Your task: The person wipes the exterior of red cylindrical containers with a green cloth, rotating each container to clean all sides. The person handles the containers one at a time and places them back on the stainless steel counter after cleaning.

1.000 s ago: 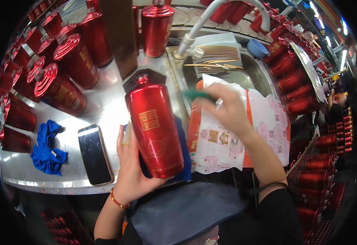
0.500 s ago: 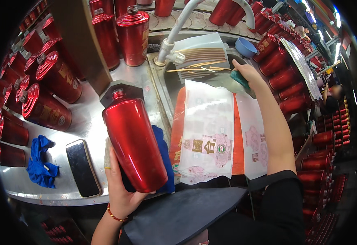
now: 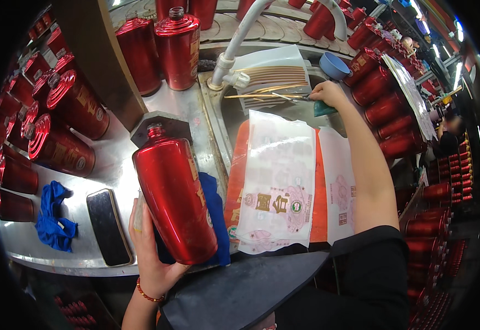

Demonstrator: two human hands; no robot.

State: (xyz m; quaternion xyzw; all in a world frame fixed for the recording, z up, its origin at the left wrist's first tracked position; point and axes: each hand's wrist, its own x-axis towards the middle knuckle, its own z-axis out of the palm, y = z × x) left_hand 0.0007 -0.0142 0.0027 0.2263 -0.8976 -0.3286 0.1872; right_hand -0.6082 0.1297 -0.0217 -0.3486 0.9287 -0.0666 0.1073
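Note:
My left hand [image 3: 153, 267] supports a shiny red bottle [image 3: 175, 203] low on its side, fingers along its left and thumb under the base. The bottle leans with its open neck pointing away, toward a dark grey angular block [image 3: 151, 122]. My right hand [image 3: 330, 94] reaches over the sink, closed round a dark green flat piece [image 3: 324, 109]. Its fingertips are at the right ends of some thin wooden sticks [image 3: 273, 96]; whether they pinch one I cannot make out. Printed translucent sheets [image 3: 278, 165] lie on an orange board [image 3: 319, 181] between my hands.
A white tap [image 3: 226, 69] arches over the sink, with a blue bowl [image 3: 334, 66] at its far right. On the metal counter lie a phone [image 3: 109, 226] and a blue cloth [image 3: 54, 217]. Red bottles [image 3: 178, 49] stand left, behind and right. A brown post [image 3: 100, 60] rises at left.
My right hand has turned down and its fingers have closed in toward the stick ends. The red bottle has rolled slightly, showing more gold print on its right, and shifted a little left.

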